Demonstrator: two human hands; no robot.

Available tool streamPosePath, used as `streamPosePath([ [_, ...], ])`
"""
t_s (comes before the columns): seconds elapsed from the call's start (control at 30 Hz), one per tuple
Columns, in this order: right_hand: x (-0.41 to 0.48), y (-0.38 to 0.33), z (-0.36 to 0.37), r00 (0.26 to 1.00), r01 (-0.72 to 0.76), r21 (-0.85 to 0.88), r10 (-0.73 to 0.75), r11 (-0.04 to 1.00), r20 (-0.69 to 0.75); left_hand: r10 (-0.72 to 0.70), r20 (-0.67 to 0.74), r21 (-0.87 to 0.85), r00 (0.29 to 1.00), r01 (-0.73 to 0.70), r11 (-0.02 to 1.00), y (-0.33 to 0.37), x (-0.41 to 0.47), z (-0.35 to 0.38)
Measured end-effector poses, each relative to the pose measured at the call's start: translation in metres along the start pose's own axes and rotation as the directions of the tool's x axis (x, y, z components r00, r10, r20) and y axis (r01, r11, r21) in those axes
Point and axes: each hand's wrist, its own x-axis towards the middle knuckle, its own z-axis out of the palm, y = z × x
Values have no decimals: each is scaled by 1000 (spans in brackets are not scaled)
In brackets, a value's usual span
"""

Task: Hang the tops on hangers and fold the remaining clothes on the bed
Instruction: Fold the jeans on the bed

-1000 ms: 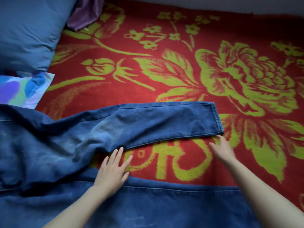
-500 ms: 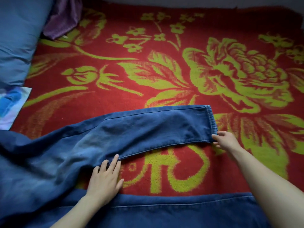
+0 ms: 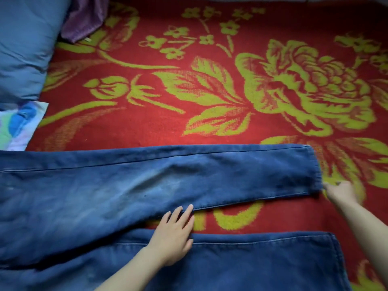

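A pair of blue jeans point(image 3: 147, 185) lies spread across the bed, legs pointing right. The far leg stretches out nearly straight, and its hem ends at the right. The near leg point(image 3: 262, 261) runs along the bottom edge of the view. My left hand point(image 3: 174, 234) rests flat with fingers apart where the two legs split, its fingertips on the far leg's lower seam. My right hand point(image 3: 341, 193) is blurred at the lower corner of the far leg's hem and appears to pinch it.
The bed is covered by a red blanket point(image 3: 210, 114) with green flowers. A blue pillow point(image 3: 23, 45) sits at the far left, a purple cloth point(image 3: 84, 17) behind it, and a multicoloured cloth point(image 3: 19, 124) just beyond the jeans' waist.
The far leg has been drawn out straighter and flatter to the right. My right hand went from the blanket below the hem to the hem's corner. My left hand stayed at the split.
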Motion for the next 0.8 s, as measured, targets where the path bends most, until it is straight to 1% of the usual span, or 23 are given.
streamPosePath([
  [0.07,-16,-4,9,997,51,-55,-47,997,67,17,50,-6,999,-17,1000,-1,-7,-1],
  [0.17,-47,-16,29,957,266,-162,-241,950,159,-2,5,13,1000,2,1000,-17,-28,-9],
  [0.27,-87,-39,49,888,419,-178,-361,890,286,-127,-69,32,990,129,991,-47,-52,-23],
  [0.37,-129,-65,69,809,539,-176,-449,824,379,-309,-109,84,945,318,944,-89,-84,-37],
  [0.43,-160,-80,83,753,605,-182,-481,775,449,-422,-122,99,898,434,895,-119,-108,-48],
  [0.5,-184,-93,96,705,652,-197,-490,732,512,-497,-121,116,859,509,853,-144,-127,-60],
  [0.57,-208,-107,109,664,697,-210,-508,686,549,-545,-115,133,830,557,820,-169,-147,-69],
  [0.7,-264,-142,141,593,775,-227,-554,590,584,-627,-72,105,776,631,769,-228,-190,-86],
  [0.8,-299,-168,166,571,806,-252,-592,536,568,-672,-53,77,738,674,734,-263,-214,-97],
])
